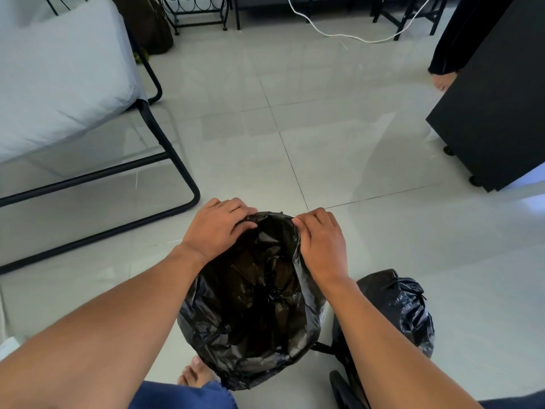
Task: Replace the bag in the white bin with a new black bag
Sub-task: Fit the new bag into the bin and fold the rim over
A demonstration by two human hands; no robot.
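A new black bag (253, 302) lines the bin in front of me, its mouth wide and its edge folded down over the rim. The bin itself is almost fully covered; only a sliver of white (328, 312) shows at the right side. My left hand (216, 228) presses the bag's edge at the far left of the rim. My right hand (323, 242) pinches the bag's edge at the far right of the rim. A tied, filled black bag (398, 305) sits on the floor to the right of the bin.
A grey cushioned chair (59, 84) on a black metal frame stands at the left. A black cabinet on castors (495, 113) is at the right, with another person's bare foot (441, 82) behind it. A white cable (354, 36) lies on the tiled floor. My foot (196, 374) rests beside the bin.
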